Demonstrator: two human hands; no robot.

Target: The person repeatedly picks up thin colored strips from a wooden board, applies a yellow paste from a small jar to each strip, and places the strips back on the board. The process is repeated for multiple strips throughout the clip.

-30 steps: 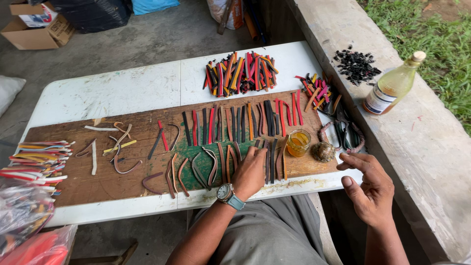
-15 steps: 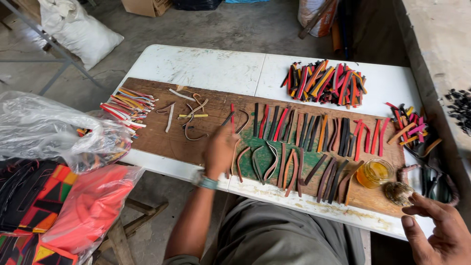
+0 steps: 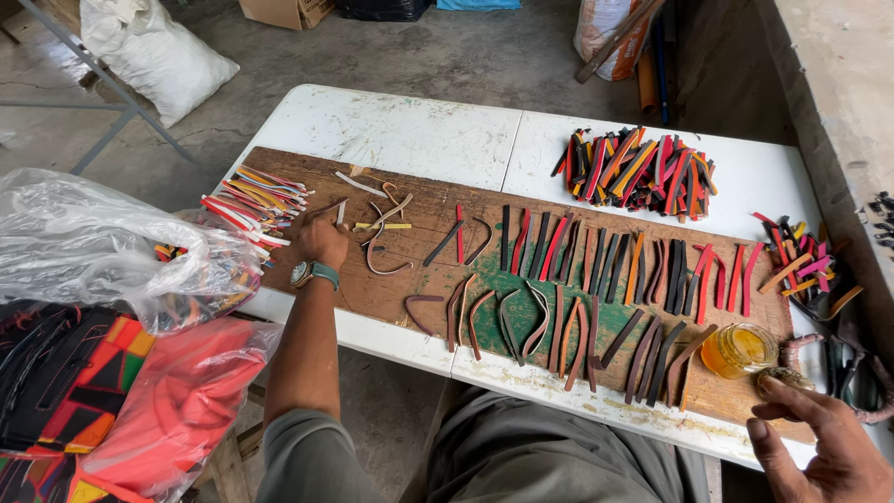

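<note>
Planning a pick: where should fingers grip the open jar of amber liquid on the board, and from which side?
Grip the jar around its side wall, coming from the right hand side. It stands upright, open and full, so a top pinch risks a spill, and strips crowd its left.

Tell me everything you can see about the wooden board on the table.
The wooden board is a long, worn brown plank with a patch of green paint near its front edge. It lies flat, lengthwise, on the white folding table. Rows of coloured strips lie across it, and a small jar of amber liquid stands at its right end. The left hand rests on its left part; the right hand hovers at its right corner.
</note>
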